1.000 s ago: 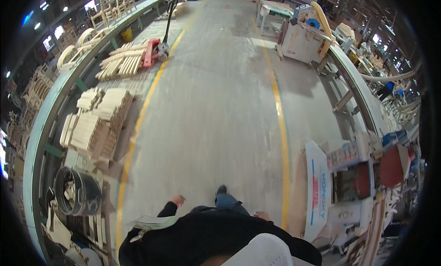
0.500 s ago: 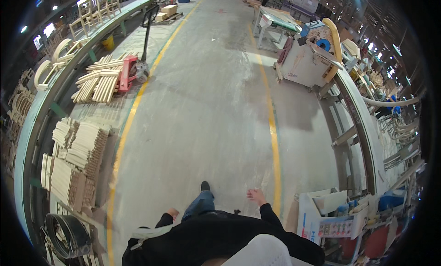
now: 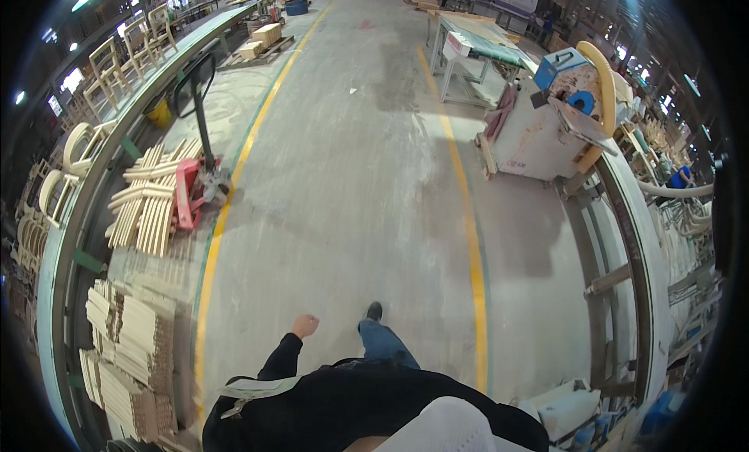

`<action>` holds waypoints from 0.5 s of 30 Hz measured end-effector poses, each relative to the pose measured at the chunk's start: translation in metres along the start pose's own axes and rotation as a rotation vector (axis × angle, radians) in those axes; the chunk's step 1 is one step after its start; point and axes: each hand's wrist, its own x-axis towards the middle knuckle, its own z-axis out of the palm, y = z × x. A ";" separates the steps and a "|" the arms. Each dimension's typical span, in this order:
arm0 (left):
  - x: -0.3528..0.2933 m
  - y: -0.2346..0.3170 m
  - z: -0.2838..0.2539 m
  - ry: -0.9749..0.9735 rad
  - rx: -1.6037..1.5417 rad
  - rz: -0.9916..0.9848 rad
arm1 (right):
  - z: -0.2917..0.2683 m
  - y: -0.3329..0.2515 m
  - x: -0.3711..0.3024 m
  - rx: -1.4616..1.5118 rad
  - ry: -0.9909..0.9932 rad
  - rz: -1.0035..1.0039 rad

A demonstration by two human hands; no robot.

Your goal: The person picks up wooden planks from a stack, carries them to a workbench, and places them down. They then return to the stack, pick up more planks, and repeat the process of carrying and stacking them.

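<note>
My left hand (image 3: 305, 325) swings out in front of my body over the grey floor, its fingers curled in loosely. I see nothing held in it, and it touches nothing. My left arm is in a black sleeve (image 3: 282, 357). My right hand is out of sight, hidden behind or below my dark clothing. One foot in a dark shoe (image 3: 374, 311) is stepped forward, with a blue trouser leg (image 3: 384, 343) above it.
Yellow lines (image 3: 255, 132) border the walkway. On the left are stacked wooden parts (image 3: 136, 335), a red pallet truck (image 3: 186, 194) by wooden pieces (image 3: 152, 198), and a long conveyor (image 3: 140, 109) bearing chair frames. A dusty machine (image 3: 538, 136) and table (image 3: 484, 42) stand right.
I have walked forward; the pallet truck, stacks and machine are nearer. My left hand has swung forward, while my right hand has dropped out of view. The other leg now shows in front.
</note>
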 end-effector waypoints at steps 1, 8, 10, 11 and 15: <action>0.027 0.002 -0.007 -0.163 -0.049 -0.145 | -0.021 -0.029 0.034 0.053 0.014 0.071; 0.164 0.007 -0.058 -0.150 -0.402 -0.373 | -0.251 -0.344 0.277 0.380 0.168 0.161; 0.231 0.018 -0.063 -0.166 -0.334 -0.177 | -0.319 -0.363 0.347 -0.252 0.378 -0.332; 0.249 -0.005 -0.064 -0.122 -0.282 -0.161 | -0.336 -0.433 0.374 0.084 0.273 -0.189; 0.372 -0.032 -0.096 -0.470 -0.276 -0.406 | -0.417 -0.589 0.454 0.450 0.257 -0.073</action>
